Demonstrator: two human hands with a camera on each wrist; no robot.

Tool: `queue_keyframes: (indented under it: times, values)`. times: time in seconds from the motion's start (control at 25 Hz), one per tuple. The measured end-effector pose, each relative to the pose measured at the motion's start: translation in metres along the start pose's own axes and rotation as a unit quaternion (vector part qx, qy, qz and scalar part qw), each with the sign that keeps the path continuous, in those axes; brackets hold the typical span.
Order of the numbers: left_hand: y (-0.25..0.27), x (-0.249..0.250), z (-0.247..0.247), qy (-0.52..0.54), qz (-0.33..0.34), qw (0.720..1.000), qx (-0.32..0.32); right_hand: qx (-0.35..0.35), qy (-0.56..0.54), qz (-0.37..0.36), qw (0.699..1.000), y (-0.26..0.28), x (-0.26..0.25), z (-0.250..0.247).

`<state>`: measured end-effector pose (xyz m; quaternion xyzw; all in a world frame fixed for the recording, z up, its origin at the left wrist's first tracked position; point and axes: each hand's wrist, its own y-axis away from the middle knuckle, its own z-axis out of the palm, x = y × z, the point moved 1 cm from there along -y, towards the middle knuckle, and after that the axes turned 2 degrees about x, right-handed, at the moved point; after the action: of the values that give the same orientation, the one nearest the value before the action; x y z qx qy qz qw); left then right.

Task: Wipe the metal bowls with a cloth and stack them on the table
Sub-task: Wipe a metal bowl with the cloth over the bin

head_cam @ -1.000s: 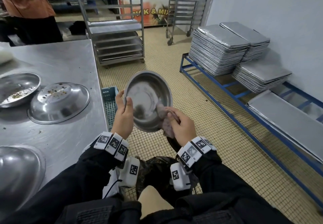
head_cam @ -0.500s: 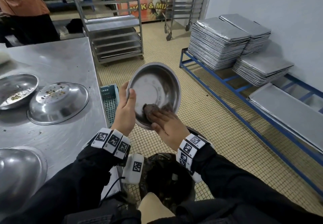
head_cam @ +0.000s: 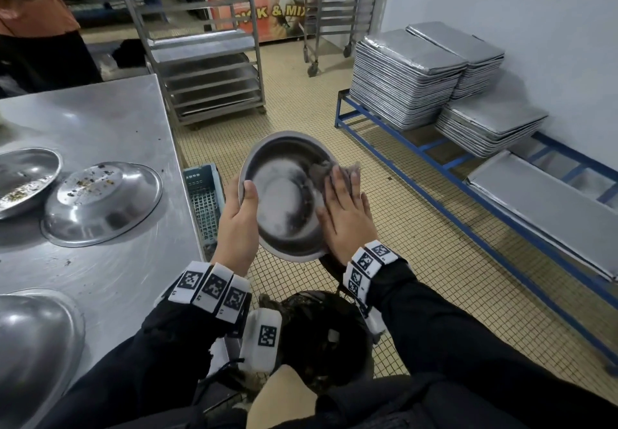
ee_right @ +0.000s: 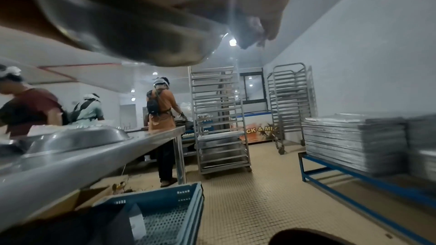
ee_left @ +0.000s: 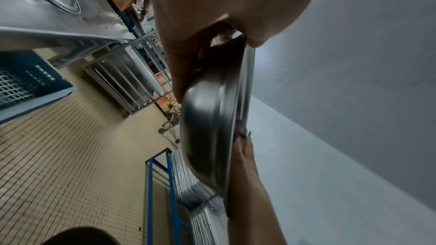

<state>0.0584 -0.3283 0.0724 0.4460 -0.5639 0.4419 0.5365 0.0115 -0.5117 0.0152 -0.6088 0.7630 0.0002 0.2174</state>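
Note:
I hold a round metal bowl (head_cam: pixel 284 194) tilted toward me over the tiled floor, right of the steel table (head_cam: pixel 110 120). My left hand (head_cam: pixel 239 214) grips its left rim, thumb inside and fingers behind, as the left wrist view shows on the bowl (ee_left: pixel 207 128). My right hand (head_cam: pixel 344 207) lies flat with straight fingers, pressing a greyish cloth (head_cam: pixel 337 169) against the bowl's upper right inner wall. The right wrist view shows the bowl (ee_right: pixel 132 31) from below, with the cloth (ee_right: pixel 250 31) sticking out past its rim.
On the table lie an upturned dirty bowl (head_cam: pixel 103 202), a bowl with crumbs (head_cam: pixel 23 179) and another upturned bowl (head_cam: pixel 30 348) near me. A blue crate (head_cam: pixel 205 194) and a dark bin (head_cam: pixel 321 338) stand below. Tray stacks (head_cam: pixel 408 77) sit on a blue rack; wheeled racks (head_cam: pixel 204 60) and people stand behind.
My right hand has slid the cloth from the bowl's lower middle up to its upper right side, flattening out. The left hand keeps its grip on the left rim.

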Motion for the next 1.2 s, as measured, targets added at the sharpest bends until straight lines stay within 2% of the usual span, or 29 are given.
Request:
queue_keyframes:
  times: [0.16,0.36,0.48,0.64,0.76,0.84,0.96,1.08,1.2]
  values:
    - [-0.002,0.007,-0.008,0.018,-0.001,1.000,-0.014,0.066,-0.141,0.002,0.988,-0.010,-0.009,-0.012]
    - [-0.012,0.000,-0.027,0.031,-0.045,0.995,-0.080,0.045,-0.243,0.106,0.963,-0.035,-0.007,-0.035]
    - [-0.013,-0.002,-0.030,0.027,-0.059,0.994,-0.084,0.027,-0.290,0.159,0.943,-0.035,-0.005,-0.031]
    - [-0.004,-0.008,-0.031,0.002,-0.013,0.998,-0.066,0.128,-0.363,0.227,0.895,-0.032,-0.020,-0.019]
    - [0.002,-0.013,-0.026,-0.004,0.003,0.998,-0.057,0.149,-0.399,0.255,0.868,-0.029,-0.036,-0.014]
    - [-0.001,-0.015,-0.025,0.002,-0.019,1.000,-0.015,0.125,-0.410,0.232,0.873,-0.026,-0.040,-0.012]
    - [-0.013,-0.015,-0.031,-0.004,-0.009,1.000,0.030,0.062,-0.378,0.185,0.905,-0.021,-0.031,-0.008]
    - [-0.022,-0.018,-0.036,-0.030,-0.013,0.999,0.009,0.033,-0.309,0.124,0.942,-0.013,-0.020,0.000]
    - [-0.017,-0.015,-0.034,-0.050,-0.031,0.998,-0.031,-0.034,-0.270,0.009,0.962,-0.003,-0.038,0.007]
